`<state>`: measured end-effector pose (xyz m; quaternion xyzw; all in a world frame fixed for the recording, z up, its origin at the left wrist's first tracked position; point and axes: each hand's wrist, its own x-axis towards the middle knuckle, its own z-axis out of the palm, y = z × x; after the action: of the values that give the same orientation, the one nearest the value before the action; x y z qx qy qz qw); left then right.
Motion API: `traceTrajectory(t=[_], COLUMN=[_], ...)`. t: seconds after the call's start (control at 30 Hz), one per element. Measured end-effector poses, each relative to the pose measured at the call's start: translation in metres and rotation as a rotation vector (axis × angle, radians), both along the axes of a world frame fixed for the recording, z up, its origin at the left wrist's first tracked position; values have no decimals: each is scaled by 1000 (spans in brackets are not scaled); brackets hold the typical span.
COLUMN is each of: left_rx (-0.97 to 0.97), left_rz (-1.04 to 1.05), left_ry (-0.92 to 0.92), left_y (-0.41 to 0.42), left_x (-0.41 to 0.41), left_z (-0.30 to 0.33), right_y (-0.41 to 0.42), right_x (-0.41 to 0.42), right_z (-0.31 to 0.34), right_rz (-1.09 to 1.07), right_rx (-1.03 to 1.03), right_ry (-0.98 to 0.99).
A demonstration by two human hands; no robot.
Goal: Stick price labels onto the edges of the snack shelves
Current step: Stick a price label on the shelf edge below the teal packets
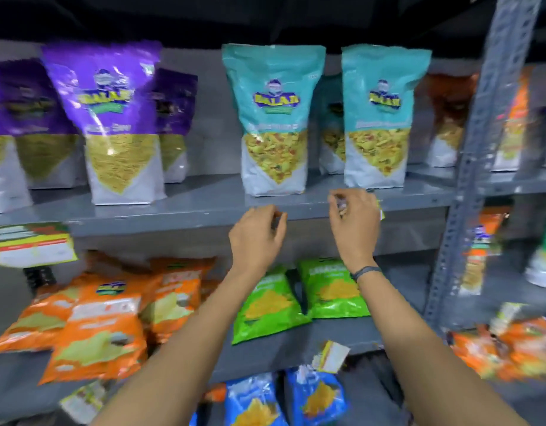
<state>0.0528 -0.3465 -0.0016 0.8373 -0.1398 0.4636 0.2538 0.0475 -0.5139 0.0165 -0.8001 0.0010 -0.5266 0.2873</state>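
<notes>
Both my hands are raised at the front edge of the grey upper shelf (173,221), below two teal snack bags (273,118). My right hand (353,224) has its fingers curled, and a green-edged price label (380,209) pokes out at its right side. My left hand (257,233) is pinched with fingertips together against the shelf edge; what it holds is too blurred to tell. A yellow-green price label (31,245) hangs from the same edge at far left. Another label (331,356) sits on the lower shelf edge.
Purple snack bags (111,118) stand on the upper shelf's left part. Orange packets (90,318) and green packets (302,296) lie on the shelf below, blue packets (284,398) lower still. A perforated grey upright (480,133) rises at right, with more packets beyond.
</notes>
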Motion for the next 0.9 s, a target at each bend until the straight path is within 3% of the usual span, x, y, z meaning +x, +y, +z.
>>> traceTrajectory(t=[0.13, 0.27, 0.43, 0.67, 0.9], left_rx=[-67, -232, -366, -283, -276], left_rz=[10, -24, -68, -177, -261], left_ry=[226, 354, 370, 300, 266], left_y=[-77, -115, -125, -127, -124], left_x=[13, 23, 24, 21, 27], left_z=[-5, -5, -2, 10, 7], right_y=[-67, -99, -112, -122, -133], right_x=[10, 26, 41, 59, 57], right_z=[-1, -1, 3, 20, 22], right_rz=[-17, 161, 264, 394, 558], right_rx=[12, 15, 14, 150, 92], right_ry=[14, 89, 115, 297, 316])
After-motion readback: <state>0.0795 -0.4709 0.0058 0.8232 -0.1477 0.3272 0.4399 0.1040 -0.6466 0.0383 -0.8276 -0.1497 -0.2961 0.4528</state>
